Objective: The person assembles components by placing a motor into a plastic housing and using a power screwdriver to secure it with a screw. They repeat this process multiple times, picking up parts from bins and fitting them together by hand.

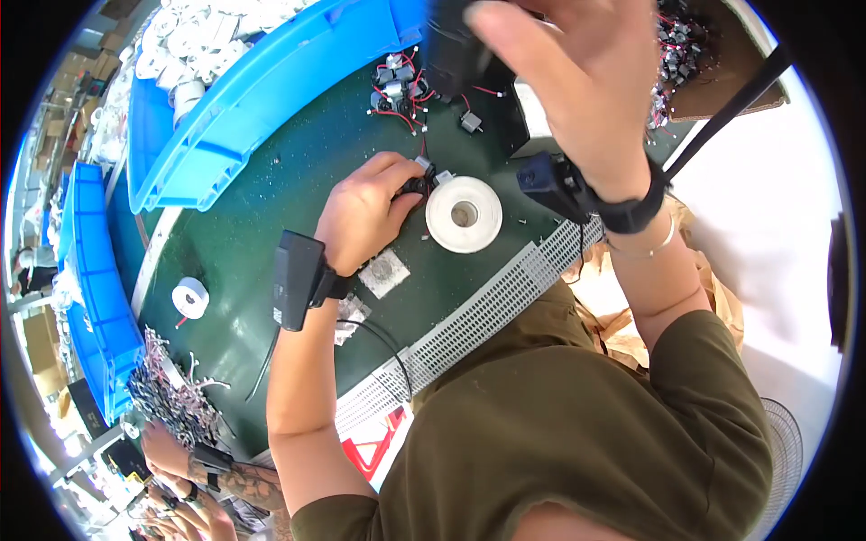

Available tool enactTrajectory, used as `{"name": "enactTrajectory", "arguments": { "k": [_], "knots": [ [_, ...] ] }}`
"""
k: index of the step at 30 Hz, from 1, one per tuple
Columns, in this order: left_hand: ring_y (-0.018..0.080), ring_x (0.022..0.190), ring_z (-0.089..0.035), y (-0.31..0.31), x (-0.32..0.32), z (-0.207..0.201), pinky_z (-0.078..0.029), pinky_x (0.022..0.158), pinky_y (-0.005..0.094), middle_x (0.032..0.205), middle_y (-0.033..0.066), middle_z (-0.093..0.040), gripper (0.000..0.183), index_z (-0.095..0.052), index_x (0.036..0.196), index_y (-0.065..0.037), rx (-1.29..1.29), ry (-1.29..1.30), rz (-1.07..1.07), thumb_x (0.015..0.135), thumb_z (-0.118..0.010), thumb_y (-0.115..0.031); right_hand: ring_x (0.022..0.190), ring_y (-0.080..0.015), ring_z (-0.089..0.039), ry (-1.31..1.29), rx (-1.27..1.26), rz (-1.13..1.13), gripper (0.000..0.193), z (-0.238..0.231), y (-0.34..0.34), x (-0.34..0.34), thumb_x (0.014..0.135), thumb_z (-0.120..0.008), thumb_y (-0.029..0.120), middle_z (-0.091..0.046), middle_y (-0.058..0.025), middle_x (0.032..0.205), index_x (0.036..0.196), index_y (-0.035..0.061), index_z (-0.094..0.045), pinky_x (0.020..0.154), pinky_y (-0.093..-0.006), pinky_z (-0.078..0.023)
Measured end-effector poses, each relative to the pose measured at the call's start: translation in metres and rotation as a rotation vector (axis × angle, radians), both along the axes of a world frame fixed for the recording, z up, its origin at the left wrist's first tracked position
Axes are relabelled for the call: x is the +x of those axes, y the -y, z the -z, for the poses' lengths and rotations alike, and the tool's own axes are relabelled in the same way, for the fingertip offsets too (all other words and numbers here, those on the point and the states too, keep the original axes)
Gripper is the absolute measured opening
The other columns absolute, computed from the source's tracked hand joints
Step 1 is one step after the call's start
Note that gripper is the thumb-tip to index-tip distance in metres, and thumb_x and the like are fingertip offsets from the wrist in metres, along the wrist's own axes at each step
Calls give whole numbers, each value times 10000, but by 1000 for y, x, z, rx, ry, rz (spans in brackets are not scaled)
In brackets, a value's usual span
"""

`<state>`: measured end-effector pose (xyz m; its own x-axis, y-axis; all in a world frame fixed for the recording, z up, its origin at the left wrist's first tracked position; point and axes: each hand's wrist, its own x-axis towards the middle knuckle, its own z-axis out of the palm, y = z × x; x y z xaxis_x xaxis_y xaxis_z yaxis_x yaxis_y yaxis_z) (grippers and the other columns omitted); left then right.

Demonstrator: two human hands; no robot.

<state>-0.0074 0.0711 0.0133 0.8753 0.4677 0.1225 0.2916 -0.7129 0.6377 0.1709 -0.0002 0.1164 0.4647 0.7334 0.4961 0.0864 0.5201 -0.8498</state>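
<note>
My left hand (pixel 361 212) is closed on a small black part (pixel 413 186), its fingers hiding much of it. A small silver motor (pixel 422 164) shows at the fingertips, with a red wire running up. Touching or close beside them is a round white spool-shaped piece (pixel 464 215) with a hole in its middle. My right hand (pixel 577 86) is raised at the top, blurred, with the thumb stretched left toward a dark, smeared object (pixel 454 50). Its other fingers run out of view, so I cannot tell whether it holds that object.
Wired small motors (pixel 395 86) lie on the green table (pixel 262 243). Blue bins (pixel 271 90) with white parts line the far left. A smaller white round piece (pixel 190 298), bundled wires (pixel 176 392), a cardboard box (pixel 735 86) and a white perforated strip (pixel 469 311) surround the area. Another person's hand (pixel 162 451) is lower left.
</note>
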Motion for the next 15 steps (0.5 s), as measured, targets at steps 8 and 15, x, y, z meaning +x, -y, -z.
{"name": "enactTrajectory", "arguments": {
  "k": [8, 15],
  "knots": [
    [116, 775, -596, -20, -3, 2, -508, 719, 252, 910, 51, -616, 175, -560, 1046, 5, -782, 440, -267, 901, -579, -90, 843, -137, -595, 564, -157, -213, 193, 49, 14, 13, 803, -645, 20, -584, -85, 985, 987, -10, -599, 719, -241, -500],
    [182, 838, -635, -10, 3, -25, -547, 729, 292, 976, 104, -620, 178, -515, 1070, -9, -1248, 809, -117, 895, -544, -20, 798, -106, -563, 467, -343, -379, 377, 50, -1, -1, 778, -700, 84, -553, -65, 971, 1127, 27, -568, 659, -235, -492]
  ]
}}
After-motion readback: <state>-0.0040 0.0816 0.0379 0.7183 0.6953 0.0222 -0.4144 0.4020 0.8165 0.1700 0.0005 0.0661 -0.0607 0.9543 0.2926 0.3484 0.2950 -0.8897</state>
